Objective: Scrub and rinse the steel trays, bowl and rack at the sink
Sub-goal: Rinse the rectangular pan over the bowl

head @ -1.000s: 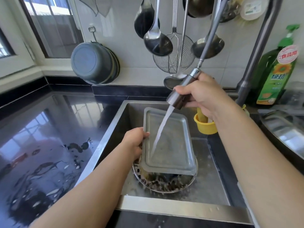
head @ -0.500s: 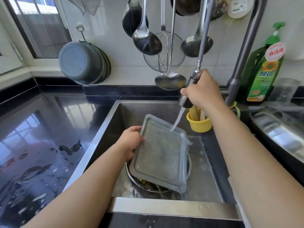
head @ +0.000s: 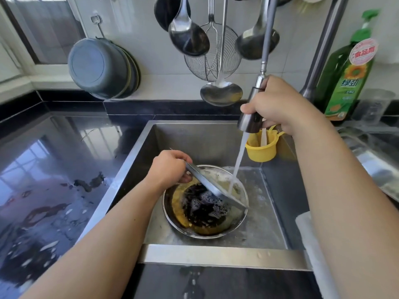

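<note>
Left hand (head: 170, 167) grips a steel tray (head: 213, 188) edge-on over the sudsy bowl (head: 207, 231); right hand (head: 278, 104) clasps the running sprayer (head: 250, 117). Wet steel could slip.

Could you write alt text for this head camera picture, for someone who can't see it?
Over a steel sink, a left hand tilts a steel tray edge-on above a sudsy bowl, while the right hand aims a running spray head at it.
</note>
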`<state>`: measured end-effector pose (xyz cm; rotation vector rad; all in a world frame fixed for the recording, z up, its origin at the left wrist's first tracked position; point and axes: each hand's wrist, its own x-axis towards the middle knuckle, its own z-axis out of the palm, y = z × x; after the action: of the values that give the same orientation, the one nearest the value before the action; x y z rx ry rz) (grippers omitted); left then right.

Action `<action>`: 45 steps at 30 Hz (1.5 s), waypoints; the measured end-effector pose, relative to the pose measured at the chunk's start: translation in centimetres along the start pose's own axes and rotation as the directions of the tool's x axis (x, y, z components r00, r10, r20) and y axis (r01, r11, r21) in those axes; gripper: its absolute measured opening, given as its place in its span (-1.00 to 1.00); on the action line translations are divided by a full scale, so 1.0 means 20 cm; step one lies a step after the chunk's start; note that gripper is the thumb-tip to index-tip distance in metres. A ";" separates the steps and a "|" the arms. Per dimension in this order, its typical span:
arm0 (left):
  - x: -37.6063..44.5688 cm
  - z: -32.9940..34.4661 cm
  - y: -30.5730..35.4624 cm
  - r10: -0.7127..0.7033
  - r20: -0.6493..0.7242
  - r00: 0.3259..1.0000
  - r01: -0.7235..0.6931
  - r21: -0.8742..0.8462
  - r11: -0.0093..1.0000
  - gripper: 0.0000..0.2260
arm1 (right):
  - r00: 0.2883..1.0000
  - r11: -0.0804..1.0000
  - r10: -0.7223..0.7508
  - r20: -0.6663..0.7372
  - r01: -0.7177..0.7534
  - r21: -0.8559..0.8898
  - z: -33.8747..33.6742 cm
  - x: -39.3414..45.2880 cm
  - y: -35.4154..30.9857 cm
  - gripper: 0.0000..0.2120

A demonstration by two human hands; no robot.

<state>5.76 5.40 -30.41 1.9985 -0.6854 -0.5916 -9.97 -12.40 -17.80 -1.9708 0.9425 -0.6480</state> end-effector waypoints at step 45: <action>0.08 -0.14 -0.12 0.002 0.459 0.888 0.175 -0.342 0.923 -0.74 | 0.991 0.976 -0.107 -0.087 0.121 0.181 0.08 0.02 0.04 -0.63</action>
<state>9.22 6.97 -31.39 1.5444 -0.6928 -1.1786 -8.97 -12.29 -19.32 -1.8539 0.7878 -0.8509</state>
